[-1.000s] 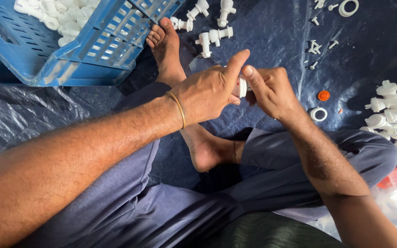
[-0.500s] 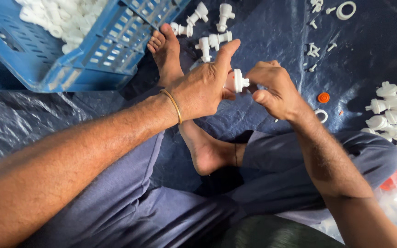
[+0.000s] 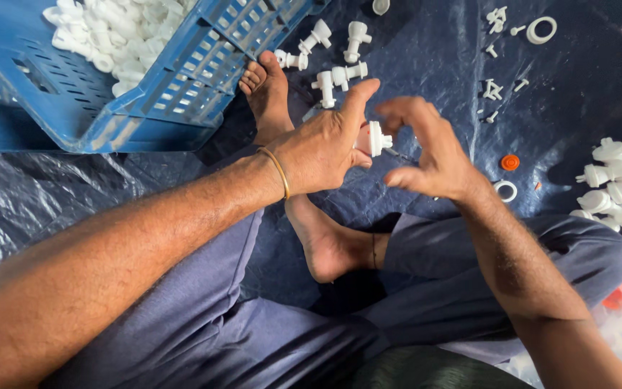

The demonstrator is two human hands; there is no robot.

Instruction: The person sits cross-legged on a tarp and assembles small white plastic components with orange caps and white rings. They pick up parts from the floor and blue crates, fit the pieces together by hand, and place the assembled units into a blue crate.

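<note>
- My left hand [image 3: 322,148] is closed around a small white plastic fitting [image 3: 373,138]; its ridged cap end sticks out past my fingers toward the other hand.
- My right hand [image 3: 426,155] holds nothing: the fingers are spread and curled, just beside the cap end of the fitting but apart from it.
- The fitting is held in the air above my crossed legs and bare foot [image 3: 268,90], not resting on anything.
- Blue crate [image 3: 181,86], upper left: a heap of white parts [image 3: 109,36] lies inside it. Judged from the pile, much stock lies there.
- Loose white fittings [image 3: 332,75] lie on the dark plastic sheet [image 3: 433,50] just beyond my foot, near the crate's corner.
- Far right: a cluster of similar white fittings [image 3: 613,180] lies on the sheet. I cannot tell whether these are finished pieces or parts waiting.
- Small items lie scattered top right: white rings [image 3: 541,29], tiny white bits [image 3: 492,90], an orange cap [image 3: 510,162] and one more ring [image 3: 505,191] beside it.
- Judgement: one piece is in hand, and whether it is complete cannot be told from this view; the loose rings and bits suggest more pieces remain.
</note>
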